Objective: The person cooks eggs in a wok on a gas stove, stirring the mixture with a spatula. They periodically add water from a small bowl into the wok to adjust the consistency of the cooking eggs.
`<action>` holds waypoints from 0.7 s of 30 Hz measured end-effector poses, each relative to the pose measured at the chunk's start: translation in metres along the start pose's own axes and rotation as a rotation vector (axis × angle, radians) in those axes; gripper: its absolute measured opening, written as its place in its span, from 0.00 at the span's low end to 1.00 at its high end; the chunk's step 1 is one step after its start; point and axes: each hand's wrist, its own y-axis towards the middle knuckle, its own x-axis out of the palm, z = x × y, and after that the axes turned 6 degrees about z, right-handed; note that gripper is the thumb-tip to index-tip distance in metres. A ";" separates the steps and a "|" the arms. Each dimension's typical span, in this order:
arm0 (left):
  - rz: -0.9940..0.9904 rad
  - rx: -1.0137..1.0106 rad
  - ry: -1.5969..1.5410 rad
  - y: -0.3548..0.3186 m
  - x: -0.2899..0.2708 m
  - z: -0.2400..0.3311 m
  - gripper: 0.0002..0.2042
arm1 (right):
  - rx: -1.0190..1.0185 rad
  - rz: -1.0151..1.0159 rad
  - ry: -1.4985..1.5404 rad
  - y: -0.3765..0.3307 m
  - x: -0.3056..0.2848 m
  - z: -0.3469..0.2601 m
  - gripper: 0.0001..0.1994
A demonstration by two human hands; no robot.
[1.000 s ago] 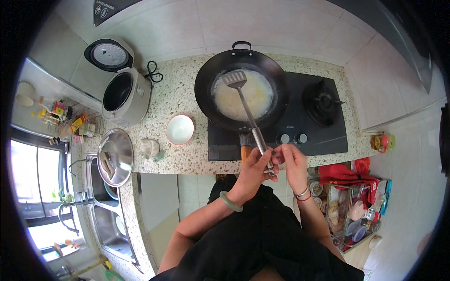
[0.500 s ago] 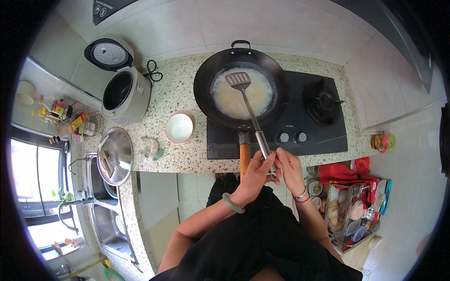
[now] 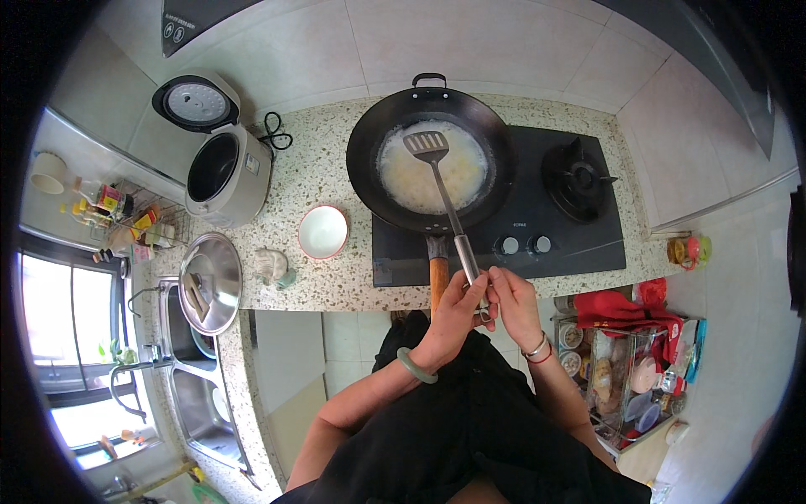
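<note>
A slotted metal spatula point(image 3: 446, 191) slants over a black wok point(image 3: 365, 172), its head above the pale, milky, foamy liquid point(image 3: 403, 181) inside. I cannot tell whether the head touches the liquid. My left hand point(image 3: 449, 326) is closed round the lower part of the spatula's steel handle. My right hand point(image 3: 515, 309) meets it there, fingertips pressed at the handle's end; the fingers partly hide one another. Beside my left hand, the wok's wooden handle point(image 3: 439, 281) points toward me. It looks passed over rather than gripped.
Under the wok lies a black gas hob point(image 3: 495, 273) with a free burner point(image 3: 579, 181) at right. Leftward are a white bowl point(image 3: 322, 232), an open rice cooker point(image 3: 225, 181), a metal lid point(image 3: 210, 286) and a sink point(image 3: 197, 412). A crowded rack point(image 3: 625, 378) stands at lower right.
My right hand has shifted slightly left, its fingertips closing in on the handle's end beside my left hand. The spatula and wok stay nearly in place; the view has shifted a little.
</note>
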 end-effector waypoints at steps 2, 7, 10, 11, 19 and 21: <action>0.008 0.004 0.002 -0.001 0.001 0.001 0.10 | -0.013 -0.002 0.001 0.002 0.000 0.005 0.16; 0.010 0.021 -0.008 -0.001 0.000 0.000 0.09 | -0.023 0.000 -0.036 0.000 0.002 -0.005 0.15; 0.013 0.021 -0.010 0.000 -0.001 -0.002 0.10 | -0.036 0.005 -0.050 0.000 0.002 -0.006 0.15; 0.017 0.021 -0.010 0.000 0.000 -0.001 0.09 | -0.027 0.007 -0.051 0.000 0.002 -0.006 0.15; 0.040 0.015 -0.022 -0.001 0.000 -0.001 0.08 | -0.086 0.010 -0.159 0.001 0.003 -0.006 0.16; 0.046 0.019 -0.019 -0.001 0.000 -0.001 0.08 | -0.090 0.007 -0.164 0.001 0.003 -0.006 0.16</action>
